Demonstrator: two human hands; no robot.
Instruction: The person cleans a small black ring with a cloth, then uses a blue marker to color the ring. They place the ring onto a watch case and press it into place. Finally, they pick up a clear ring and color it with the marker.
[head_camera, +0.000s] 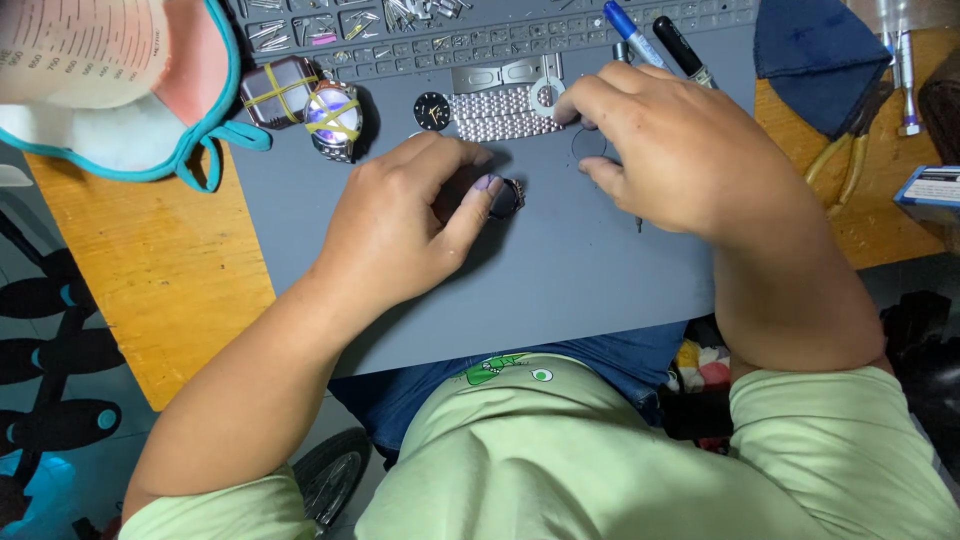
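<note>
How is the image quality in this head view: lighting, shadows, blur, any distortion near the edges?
Head view: light is even, with soft shadows on the grey mat beneath the left hand and right hand; the metal watch band stays sharp without glare; the white cup at top left looms large and slightly soft; the wooden table edges splay outward, suggesting wide-angle distortion.

Single head view, steeply down, close over gray mat (560, 270) (perhaps slightly tilted).
</note>
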